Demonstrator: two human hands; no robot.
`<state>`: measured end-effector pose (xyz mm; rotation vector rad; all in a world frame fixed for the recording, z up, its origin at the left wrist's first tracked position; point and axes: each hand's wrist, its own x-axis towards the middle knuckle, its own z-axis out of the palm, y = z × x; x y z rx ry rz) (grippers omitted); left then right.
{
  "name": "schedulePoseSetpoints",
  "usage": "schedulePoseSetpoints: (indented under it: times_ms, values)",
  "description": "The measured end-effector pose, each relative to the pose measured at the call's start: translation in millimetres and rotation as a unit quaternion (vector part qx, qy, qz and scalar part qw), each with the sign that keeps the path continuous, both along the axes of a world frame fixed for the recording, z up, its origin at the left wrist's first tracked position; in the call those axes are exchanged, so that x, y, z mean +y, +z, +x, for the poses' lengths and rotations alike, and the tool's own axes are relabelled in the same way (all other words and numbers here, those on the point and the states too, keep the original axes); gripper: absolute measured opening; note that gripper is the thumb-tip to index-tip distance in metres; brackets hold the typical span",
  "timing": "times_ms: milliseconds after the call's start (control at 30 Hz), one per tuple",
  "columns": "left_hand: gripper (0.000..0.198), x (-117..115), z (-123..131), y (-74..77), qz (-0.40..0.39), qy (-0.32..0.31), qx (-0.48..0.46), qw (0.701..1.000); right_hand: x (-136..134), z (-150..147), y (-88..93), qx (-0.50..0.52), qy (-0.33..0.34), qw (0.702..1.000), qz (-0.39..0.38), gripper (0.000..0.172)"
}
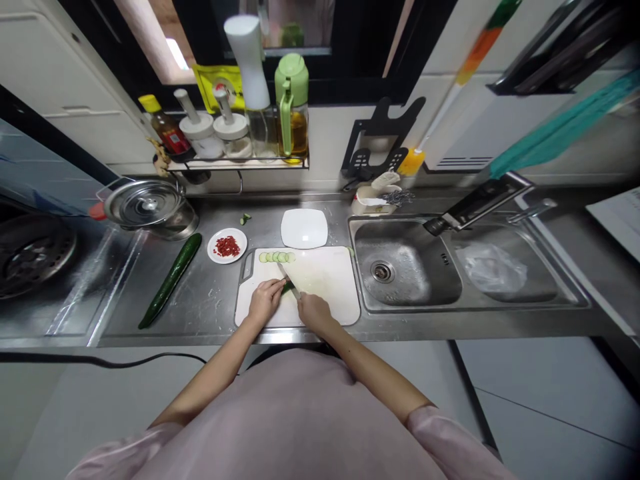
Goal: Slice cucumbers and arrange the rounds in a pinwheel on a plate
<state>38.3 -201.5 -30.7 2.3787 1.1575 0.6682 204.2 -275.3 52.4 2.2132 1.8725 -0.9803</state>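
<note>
On the white cutting board (335, 273), my left hand (265, 301) is closed on a piece of green cucumber (287, 287), most of it hidden by the fingers and the blade. My right hand (315, 313) grips a knife (290, 280) by its handle, the blade slanting up and left against the cucumber piece. A row of thin cucumber slices (276, 257) lies near the board's far edge. Left of the board rests a long whole cucumber (171, 280). Behind the board sits a white square plate (304, 229) with nothing on it.
A small white plate (213, 252) bears chopped red pieces. Cucumber scraps (245, 219) lie behind it. A lidded steel pot (175, 220) stands at the back left, below a rack of seasoning bottles (240, 163). To the right is a double sink (410, 267) with a black faucet (470, 205).
</note>
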Motion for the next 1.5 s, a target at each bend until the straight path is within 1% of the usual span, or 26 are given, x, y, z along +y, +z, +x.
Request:
schedulePoseSetpoints:
  times_ms: [233, 467, 633, 800, 1133, 1267, 1500]
  values:
    - [0.029, -1, 1, -1.7, -0.005, 0.004, 0.007, 1.0, -4, -2, -5.2, -0.002, -0.01, 1.0, -0.01, 0.03]
    - [0.029, 1, 0, -2.9, -0.012, 0.002, 0.003, 1.0, 5, -4, -5.3, -0.002, -0.003, 1.0, -0.018, 0.03]
    - [0.029, 0, 0, -3.7, -0.003, 0.001, 0.005, 1.0, 4, -5, -6.6, -0.007, -0.005, 1.0, -0.023, 0.03]
    - [0.029, 0, 0, -3.9, 0.004, -0.001, 0.002, 1.0, 12, -8, -7.2, -0.009, -0.003, 0.999, -0.037, 0.028]
    - [0.029, 0, 0, -3.5, 0.006, 0.0, 0.002, 1.0, 12, -10, -14.8, -0.015, 0.003, 0.999, -0.05, 0.029]
    - [0.029, 0, 0, -2.7, 0.005, 0.002, 0.004, 1.0, 15, -13, -21.3, -0.017, 0.0, 0.999, -0.043, 0.031]
    - [0.029, -1, 1, 0.0, -0.008, 0.005, 0.007, 1.0, 9, -14, -30.8, -0.009, -0.014, 1.0, -0.011, 0.03]
